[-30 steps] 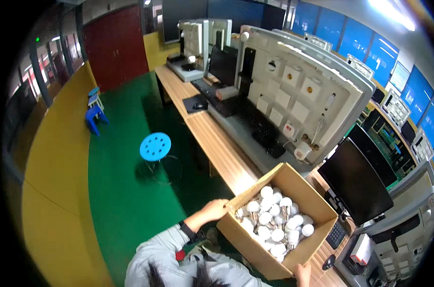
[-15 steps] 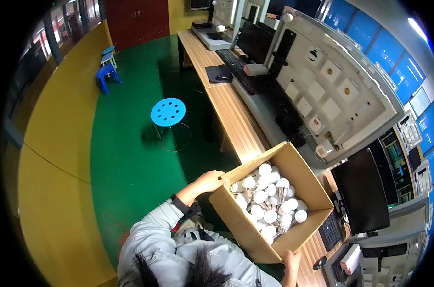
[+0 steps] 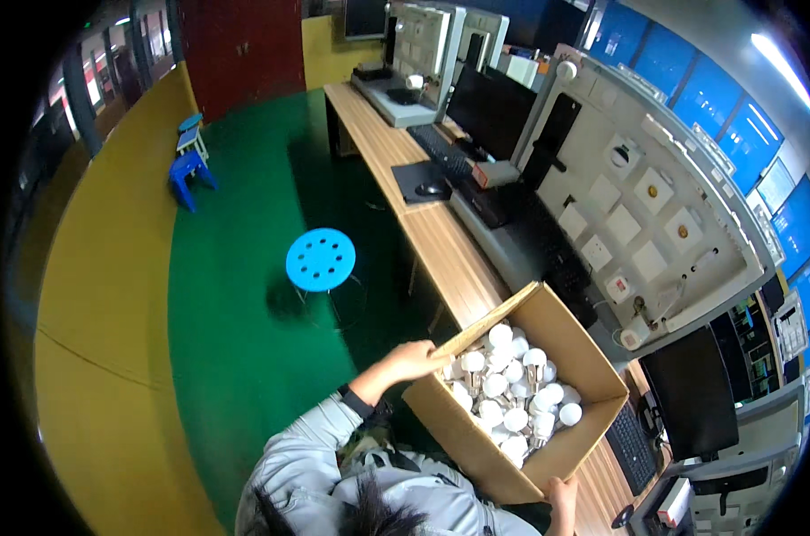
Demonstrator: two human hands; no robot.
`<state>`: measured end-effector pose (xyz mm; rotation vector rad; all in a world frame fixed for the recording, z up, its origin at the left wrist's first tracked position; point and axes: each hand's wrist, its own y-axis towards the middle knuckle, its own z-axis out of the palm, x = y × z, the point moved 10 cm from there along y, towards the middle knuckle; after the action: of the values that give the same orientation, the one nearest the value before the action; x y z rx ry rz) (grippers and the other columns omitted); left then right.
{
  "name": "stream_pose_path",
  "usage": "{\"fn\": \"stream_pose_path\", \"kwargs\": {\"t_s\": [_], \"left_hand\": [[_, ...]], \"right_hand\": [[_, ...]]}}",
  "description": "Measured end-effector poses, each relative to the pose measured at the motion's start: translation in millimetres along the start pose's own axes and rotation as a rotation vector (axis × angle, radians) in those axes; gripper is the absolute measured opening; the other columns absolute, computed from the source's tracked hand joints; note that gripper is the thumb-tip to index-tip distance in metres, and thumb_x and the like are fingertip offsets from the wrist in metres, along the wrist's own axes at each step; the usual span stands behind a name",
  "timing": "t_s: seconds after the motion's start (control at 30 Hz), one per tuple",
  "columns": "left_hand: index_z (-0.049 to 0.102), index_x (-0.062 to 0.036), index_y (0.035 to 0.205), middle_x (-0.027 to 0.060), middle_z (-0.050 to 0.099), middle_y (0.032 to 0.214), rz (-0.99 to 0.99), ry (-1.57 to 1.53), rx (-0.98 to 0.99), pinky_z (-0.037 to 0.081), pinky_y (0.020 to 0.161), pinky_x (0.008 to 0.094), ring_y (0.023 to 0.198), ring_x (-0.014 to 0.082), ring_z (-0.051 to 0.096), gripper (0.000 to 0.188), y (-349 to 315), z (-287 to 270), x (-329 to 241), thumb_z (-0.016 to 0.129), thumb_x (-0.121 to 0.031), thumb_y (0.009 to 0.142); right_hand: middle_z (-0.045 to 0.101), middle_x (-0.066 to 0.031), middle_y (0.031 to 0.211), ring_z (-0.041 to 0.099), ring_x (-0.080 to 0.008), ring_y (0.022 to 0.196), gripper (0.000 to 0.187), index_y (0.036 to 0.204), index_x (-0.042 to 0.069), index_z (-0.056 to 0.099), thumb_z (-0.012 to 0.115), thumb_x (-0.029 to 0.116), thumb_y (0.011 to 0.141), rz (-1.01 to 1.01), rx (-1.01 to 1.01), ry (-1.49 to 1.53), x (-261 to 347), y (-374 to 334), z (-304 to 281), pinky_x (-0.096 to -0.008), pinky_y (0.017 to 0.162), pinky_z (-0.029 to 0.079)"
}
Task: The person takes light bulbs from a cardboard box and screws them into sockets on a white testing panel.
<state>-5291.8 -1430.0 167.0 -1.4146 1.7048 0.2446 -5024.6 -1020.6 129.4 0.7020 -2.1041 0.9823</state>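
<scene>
An open cardboard box (image 3: 476, 460) is held in front of me, tilted, over the near edge of the wooden desk. Inside lie several white light bulbs (image 3: 495, 385) with rounded tops and metal bases, heaped loosely. My left hand (image 3: 411, 361) grips the box's left upper corner, fingers closed over the rim. At the near right corner my right hand (image 3: 561, 497) is closed on the box's edge, its fingers partly hidden by the cardboard. A black band circles my left wrist.
A wooden desk (image 3: 440, 239) runs away ahead with a mouse (image 3: 432, 189), keyboards and monitors. An upright white panel (image 3: 646, 205) with sockets and fittings stands behind the box. Left of the desk, a blue round stool (image 3: 321, 260) stands on the green floor, beside a yellow wall (image 3: 101, 295).
My view has shifted, so the stool, desk and panel sit lower in the picture. Both hands keep their hold on the box, which sits slightly lower and further right.
</scene>
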Motion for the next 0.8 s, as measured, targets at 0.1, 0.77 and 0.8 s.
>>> {"fn": "stream_pose_path", "kwargs": {"t_s": [0.1, 0.77, 0.8], "left_hand": [[0.062, 0.0020, 0.100, 0.0253, 0.063, 0.098, -0.019, 0.136, -0.004, 0.049, 0.081, 0.0433, 0.094, 0.0382, 0.062, 0.069, 5.6, -15.7, -14.1, 0.055, -0.062, 0.074], [0.069, 0.0005, 0.078, 0.0228, 0.065, 0.082, -0.188, 0.245, -0.118, 0.051, 0.074, 0.0455, 0.080, 0.0367, 0.065, 0.028, -101.5, 21.4, -1.7, 0.051, -0.021, 0.079], [0.069, -0.0004, 0.077, 0.0226, 0.065, 0.081, -0.229, 0.211, -0.165, 0.051, 0.073, 0.0464, 0.078, 0.0369, 0.065, 0.027, -117.4, 35.2, 9.7, 0.051, -0.021, 0.078]], "right_hand": [[0.065, -0.0141, 0.087, 0.063, -0.0224, 0.074, 0.032, 0.101, -0.005, 0.060, 0.053, 0.009, 0.073, -0.052, -0.043, -0.080, 22.4, -3.3, 7.2, -0.0332, 0.061, 0.050], [0.066, -0.0132, 0.079, 0.063, -0.0178, 0.073, 0.024, 0.089, -0.010, 0.063, 0.057, 0.011, 0.079, -0.208, 0.200, -0.464, 94.7, 126.0, -25.4, -0.0313, 0.065, 0.049], [0.066, -0.0127, 0.078, 0.062, -0.0165, 0.071, 0.024, 0.089, -0.010, 0.062, 0.056, 0.011, 0.079, -0.278, 0.287, -0.440, 112.5, 111.1, -13.0, -0.0312, 0.064, 0.048]]}}
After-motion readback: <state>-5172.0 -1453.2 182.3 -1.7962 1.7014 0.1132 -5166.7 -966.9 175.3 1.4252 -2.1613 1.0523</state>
